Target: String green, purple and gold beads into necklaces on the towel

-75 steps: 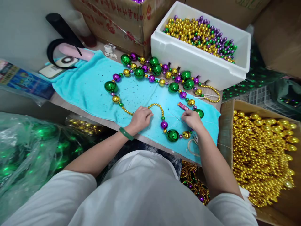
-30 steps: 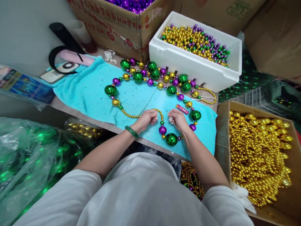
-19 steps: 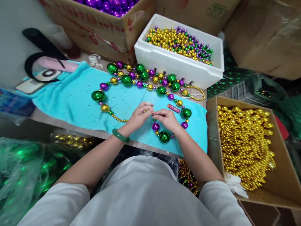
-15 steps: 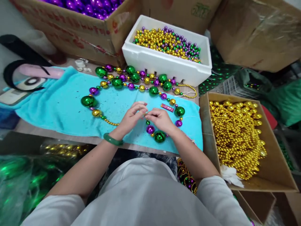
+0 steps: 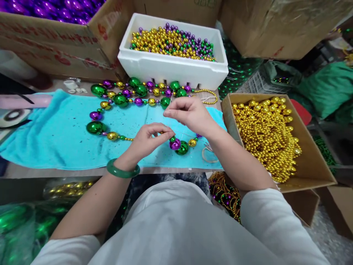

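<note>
My left hand [image 5: 151, 141] is closed in a pinch on a bead necklace, at its small beads beside the purple ball [image 5: 175, 144] and the green ball [image 5: 182, 148]. Higher and to the right, my right hand [image 5: 189, 112] pinches a thin pale thread, with a fine end poking up from the fingertips. A faint line of thread runs rightward from near the left fingertips. The necklace's green, purple and gold balls curve over the turquoise towel [image 5: 124, 121], with a large green ball [image 5: 95, 127] at the left. Part of the strand is hidden behind my right hand and forearm.
A white foam box [image 5: 171, 66] of small beads stands behind the towel. To the right, a cardboard box [image 5: 311, 162] holds gold bead strands [image 5: 264, 136]. A carton [image 5: 63, 48] of purple balls is at back left. A tape roll [image 5: 13, 115] lies at the left.
My hands were together at the beads; now the right hand has risen away, pinching thread, while the left keeps the necklace. The view has shifted right. A tan loop shows at the towel's right.
</note>
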The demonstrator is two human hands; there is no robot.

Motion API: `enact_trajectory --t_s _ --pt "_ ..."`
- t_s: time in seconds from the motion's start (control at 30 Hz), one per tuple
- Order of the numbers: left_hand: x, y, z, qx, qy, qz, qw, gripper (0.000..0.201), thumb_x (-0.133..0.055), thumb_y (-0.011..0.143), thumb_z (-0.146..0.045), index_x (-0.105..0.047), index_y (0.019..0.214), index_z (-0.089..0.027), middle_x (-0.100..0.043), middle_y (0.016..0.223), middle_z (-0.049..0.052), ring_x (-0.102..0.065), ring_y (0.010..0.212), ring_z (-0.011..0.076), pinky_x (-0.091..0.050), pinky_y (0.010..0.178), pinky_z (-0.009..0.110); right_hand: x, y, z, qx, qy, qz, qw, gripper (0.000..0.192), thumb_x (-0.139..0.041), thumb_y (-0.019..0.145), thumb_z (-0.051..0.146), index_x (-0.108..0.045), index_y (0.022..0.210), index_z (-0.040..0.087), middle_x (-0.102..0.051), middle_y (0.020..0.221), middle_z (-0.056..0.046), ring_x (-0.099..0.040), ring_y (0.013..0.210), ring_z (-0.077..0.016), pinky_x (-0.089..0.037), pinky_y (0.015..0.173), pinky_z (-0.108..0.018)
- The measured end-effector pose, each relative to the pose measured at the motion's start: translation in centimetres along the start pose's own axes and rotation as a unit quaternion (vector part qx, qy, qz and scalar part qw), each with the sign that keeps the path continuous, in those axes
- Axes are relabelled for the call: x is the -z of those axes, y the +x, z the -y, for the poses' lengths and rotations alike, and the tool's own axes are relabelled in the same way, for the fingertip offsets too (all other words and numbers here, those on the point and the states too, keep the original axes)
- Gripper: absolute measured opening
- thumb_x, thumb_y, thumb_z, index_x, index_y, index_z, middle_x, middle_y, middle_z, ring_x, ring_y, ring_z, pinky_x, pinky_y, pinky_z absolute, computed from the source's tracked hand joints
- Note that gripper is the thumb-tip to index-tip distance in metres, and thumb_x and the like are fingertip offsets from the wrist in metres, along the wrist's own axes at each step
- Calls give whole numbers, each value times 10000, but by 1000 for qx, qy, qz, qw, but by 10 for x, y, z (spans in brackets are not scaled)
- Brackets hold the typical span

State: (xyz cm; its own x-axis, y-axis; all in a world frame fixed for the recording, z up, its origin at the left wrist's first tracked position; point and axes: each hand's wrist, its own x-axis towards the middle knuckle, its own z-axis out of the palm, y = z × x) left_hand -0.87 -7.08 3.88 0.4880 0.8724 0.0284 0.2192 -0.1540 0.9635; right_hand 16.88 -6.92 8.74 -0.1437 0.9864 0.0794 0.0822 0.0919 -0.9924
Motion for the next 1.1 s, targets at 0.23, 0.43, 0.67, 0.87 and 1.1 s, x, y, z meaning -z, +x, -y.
enact_trajectory --t_s 0.23,0.43,0.67,0.87,1.1 --pt "17 -11 17 57 25 -49 997 108 -722 726 -313 -718 675 -217 -718 798 20 -621 796 183 -481 733 266 76 -64 -52 -72 -338 -179 921 68 -650 769 144 -627 712 174 -589 749 -11 -537 764 -147 -410 727 -276" --pt "22 -9 23 80 1 -52 995 140 -724 724 -325 -715 706 -186 -659 681 8 -542 633 119 -427 581 215 79 -143 -142 -251 -568 -56 782 192 -555 853 268 -675 954 156 -660 924 -140 -600 844 -253 -449 734 -353" --pt "17 -7 17 146 -148 -22 978 172 -713 731 -339 -677 711 -172 -663 715 28 -532 598 101 -403 486 193 86 -157 -153 -153 -490 -178 840 255 -450 843 279 -650 923 143 -678 903 -168 -647 831 -271 -506 760 -384" --pt "10 -12 20 129 -141 -30 981 186 -732 730 -351 -689 746 -170 -651 677 16 -503 556 89 -372 456 190 64 -143 -117 -133 -222 -277 925 397 -516 883 499 -644 1099 191 -719 841 -83 -619 565 -181 -514 539 -317" --pt "3 -14 14 117 -150 1 982 161 -735 734 -309 -677 726 -159 -637 655 19 -521 549 91 -343 441 189 9 -111 -88 -65 -41 -87 993 397 -631 821 575 -771 958 229 -735 786 -68 -676 751 -226 -544 702 -362"
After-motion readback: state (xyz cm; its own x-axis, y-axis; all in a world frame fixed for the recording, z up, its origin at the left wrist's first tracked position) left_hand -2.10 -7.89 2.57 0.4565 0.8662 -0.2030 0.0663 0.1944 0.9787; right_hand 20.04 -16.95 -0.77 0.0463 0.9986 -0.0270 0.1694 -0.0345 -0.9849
